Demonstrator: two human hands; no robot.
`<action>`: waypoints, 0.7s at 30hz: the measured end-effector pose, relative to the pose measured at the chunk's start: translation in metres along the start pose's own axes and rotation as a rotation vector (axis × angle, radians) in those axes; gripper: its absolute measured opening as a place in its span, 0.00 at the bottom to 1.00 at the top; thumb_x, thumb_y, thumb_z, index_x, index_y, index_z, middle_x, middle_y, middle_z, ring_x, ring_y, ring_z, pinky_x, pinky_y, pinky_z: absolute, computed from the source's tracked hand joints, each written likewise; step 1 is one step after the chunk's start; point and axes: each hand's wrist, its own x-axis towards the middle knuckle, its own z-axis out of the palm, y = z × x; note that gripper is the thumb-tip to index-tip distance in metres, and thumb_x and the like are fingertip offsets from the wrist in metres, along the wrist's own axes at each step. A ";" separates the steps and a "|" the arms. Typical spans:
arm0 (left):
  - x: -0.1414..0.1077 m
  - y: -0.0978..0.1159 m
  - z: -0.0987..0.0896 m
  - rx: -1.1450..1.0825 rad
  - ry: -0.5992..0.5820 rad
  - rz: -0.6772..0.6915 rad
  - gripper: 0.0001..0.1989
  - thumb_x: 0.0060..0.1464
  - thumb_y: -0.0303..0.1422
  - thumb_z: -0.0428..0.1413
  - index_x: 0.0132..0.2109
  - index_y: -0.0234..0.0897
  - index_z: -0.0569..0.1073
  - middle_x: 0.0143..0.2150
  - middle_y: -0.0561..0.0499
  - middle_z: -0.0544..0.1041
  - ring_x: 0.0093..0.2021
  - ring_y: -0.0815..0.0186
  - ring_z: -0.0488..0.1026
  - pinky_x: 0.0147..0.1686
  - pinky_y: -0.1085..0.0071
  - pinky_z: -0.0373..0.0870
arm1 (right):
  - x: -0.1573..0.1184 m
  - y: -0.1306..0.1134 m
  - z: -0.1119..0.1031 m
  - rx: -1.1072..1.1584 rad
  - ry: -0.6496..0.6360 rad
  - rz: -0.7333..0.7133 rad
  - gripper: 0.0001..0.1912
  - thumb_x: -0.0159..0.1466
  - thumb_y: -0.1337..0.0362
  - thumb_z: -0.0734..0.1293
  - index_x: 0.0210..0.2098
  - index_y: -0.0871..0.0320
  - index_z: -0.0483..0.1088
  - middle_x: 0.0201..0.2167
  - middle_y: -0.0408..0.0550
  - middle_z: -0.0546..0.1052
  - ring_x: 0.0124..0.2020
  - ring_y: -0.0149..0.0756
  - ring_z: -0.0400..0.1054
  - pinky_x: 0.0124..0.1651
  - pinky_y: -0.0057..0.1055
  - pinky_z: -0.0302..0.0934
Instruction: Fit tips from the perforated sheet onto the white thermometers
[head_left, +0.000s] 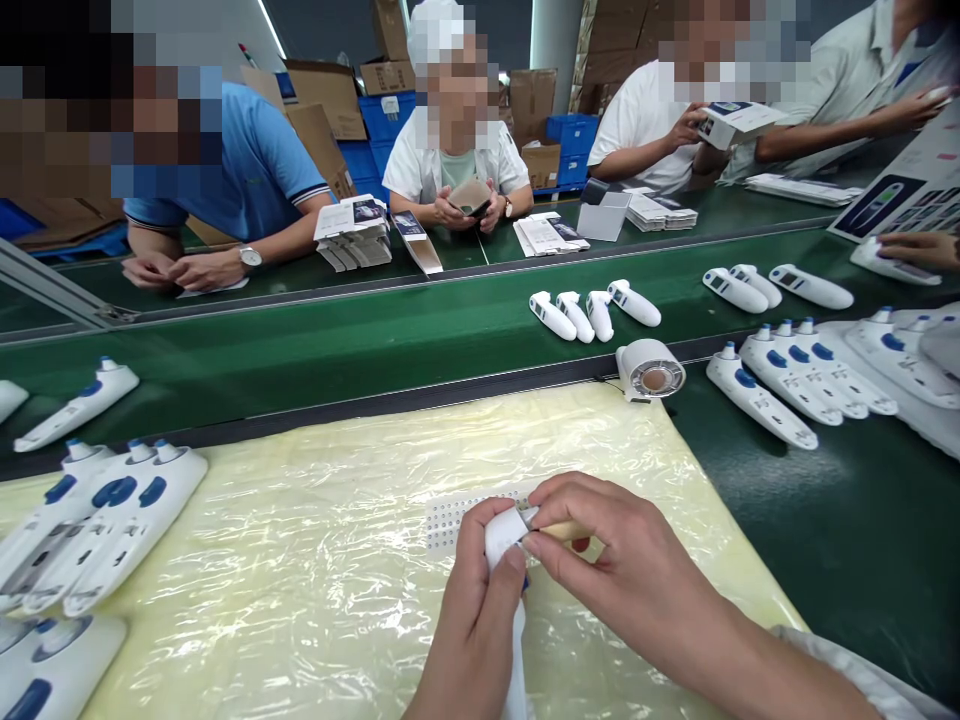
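My left hand is closed around a white handheld thermometer, its tip pointing up and away from me. A bit of blue shows under my thumb, and the lower body runs down behind the hand. In my right hand, thumb and fingers pinch a small tool with a pale yellowish handle. Its greyish end meets the thermometer's tip; the exact contact is hidden by my fingers. Just behind my hands, a clear sheet with rows of small round dots lies on the yellowish plastic-covered mat.
Several white thermometers stand at left, and several more at right. A white tape roll sits at the mat's far edge. Thermometers lie on the green conveyor. Co-workers across it handle boxes.
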 end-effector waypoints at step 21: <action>0.006 -0.002 -0.004 -0.584 0.012 0.042 0.25 0.49 0.37 0.61 0.54 0.43 0.67 0.34 0.53 0.73 0.31 0.68 0.68 0.32 0.75 0.65 | -0.006 0.005 -0.006 -0.100 0.059 -0.260 0.02 0.68 0.63 0.68 0.37 0.53 0.71 0.25 0.38 0.69 0.24 0.28 0.64 0.25 0.25 0.55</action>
